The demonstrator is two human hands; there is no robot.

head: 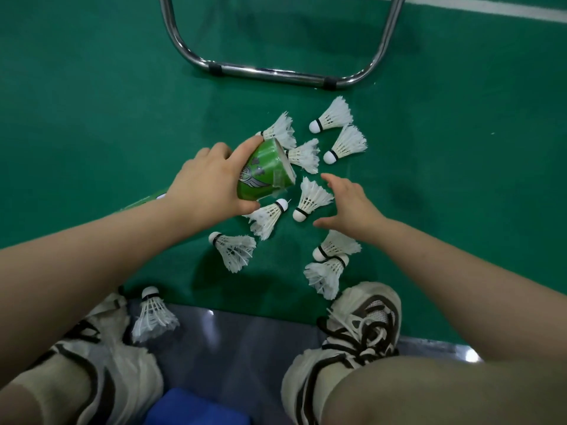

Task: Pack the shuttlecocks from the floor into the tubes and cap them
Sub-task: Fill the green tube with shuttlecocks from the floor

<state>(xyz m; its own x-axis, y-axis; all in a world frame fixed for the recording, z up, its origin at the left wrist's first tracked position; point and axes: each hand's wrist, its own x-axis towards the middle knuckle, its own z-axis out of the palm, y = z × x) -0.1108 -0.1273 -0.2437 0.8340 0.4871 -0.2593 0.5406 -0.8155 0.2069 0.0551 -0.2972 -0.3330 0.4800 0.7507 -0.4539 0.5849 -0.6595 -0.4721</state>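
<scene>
Both arms reach out over the green floor [92, 118]. The left hand [208, 182] holds a green tube [264, 173], with fingers [245, 148] and thumb wrapped round its body. The tube's pale-rimmed end is tipped to the right, and I cannot see inside it. White shuttlecocks [345, 142] lie scattered on the floor around that end. Two are partly behind the tube and two lie further beyond it to the right. One is just under it by the thumb and another is below it. A pair lies below and to the right, touching each other, and a last one is well below and to the left, beside the left shoe [101, 348]. The right hand [349, 204] hangs to the right of the tube, fingers [333, 179] spread apart and holding nothing. It is just beside a shuttlecock [310, 199] that lies between it and the tube, cork end toward the person. Well beyond the tube, a chrome frame [276, 73] rests on the floor.
</scene>
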